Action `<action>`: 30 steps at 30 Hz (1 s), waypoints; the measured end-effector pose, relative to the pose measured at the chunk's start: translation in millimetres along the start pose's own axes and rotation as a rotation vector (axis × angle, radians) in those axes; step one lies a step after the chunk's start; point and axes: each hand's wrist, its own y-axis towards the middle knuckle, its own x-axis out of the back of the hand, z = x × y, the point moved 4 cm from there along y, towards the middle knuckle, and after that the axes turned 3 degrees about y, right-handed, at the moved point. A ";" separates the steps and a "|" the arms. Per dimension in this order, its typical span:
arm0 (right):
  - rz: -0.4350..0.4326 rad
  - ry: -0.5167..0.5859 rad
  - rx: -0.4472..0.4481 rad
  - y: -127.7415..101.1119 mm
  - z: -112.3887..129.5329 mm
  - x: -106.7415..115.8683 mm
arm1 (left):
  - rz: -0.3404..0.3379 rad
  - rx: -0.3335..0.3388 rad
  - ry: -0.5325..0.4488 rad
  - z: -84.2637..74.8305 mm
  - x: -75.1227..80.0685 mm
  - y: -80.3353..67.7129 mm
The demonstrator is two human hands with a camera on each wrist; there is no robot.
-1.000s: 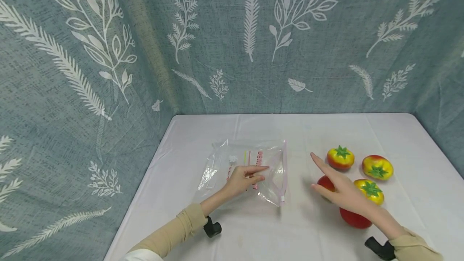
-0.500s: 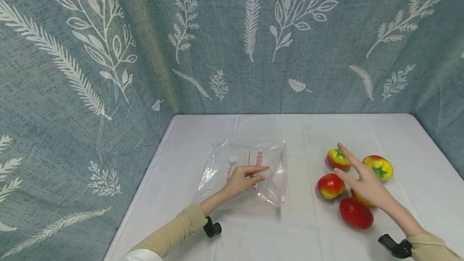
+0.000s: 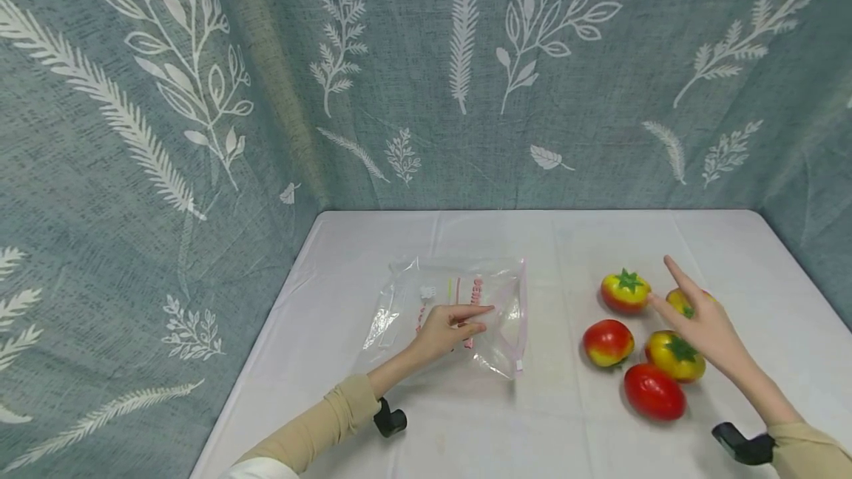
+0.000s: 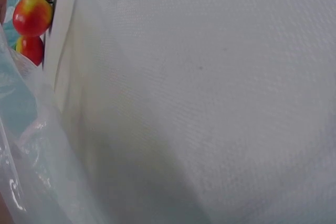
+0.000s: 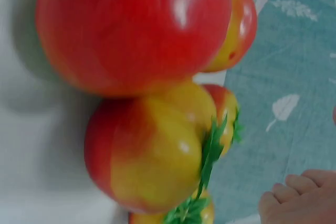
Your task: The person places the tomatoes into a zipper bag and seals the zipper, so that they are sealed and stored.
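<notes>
Centre of frame, on white counter (image 3: pixel 466 420): clear zip bag (image 3: pixel 452 309) lying flat. Left hand (image 3: pixel 447 329) rests on bag, index finger extended, other fingers loosely curled, grasping nothing. Right of frame: five tomatoes (image 3: pixel 642 335) clustered on counter. Right hand (image 3: pixel 702 320) released, fingers straight, spread above rear right tomato (image 3: pixel 679 300); contact cannot be confirmed. Leaf-print curtain (image 3: pixel 426 72) fills upper frame.
</notes>
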 end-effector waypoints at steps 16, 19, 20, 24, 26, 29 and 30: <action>0.002 -0.043 -0.197 -1.0 -50.7 27.2 | -0.005 -0.001 0.017 10.5 -0.8 0.4; 0.003 -0.052 -0.225 -1.9 -60.6 28.8 | -0.004 -0.010 0.013 10.2 -0.1 -1.1; 0.002 -0.054 -0.231 -2.2 -63.8 28.9 | -0.004 -0.016 0.012 9.8 0.0 -1.6; 0.002 -0.074 -0.258 -2.8 -75.5 28.5 | -0.010 -0.023 0.016 9.5 1.1 -2.6; 0.018 -0.079 -0.271 -2.4 -81.9 28.0 | -0.013 -0.027 0.020 9.7 1.3 -2.5; 0.046 -0.098 -0.296 -1.3 -88.5 27.6 | -0.014 -0.021 0.018 10.6 1.4 -2.3; 0.061 -0.094 -0.304 -0.5 -90.6 27.3 | -0.015 -0.019 0.018 10.5 1.5 -2.5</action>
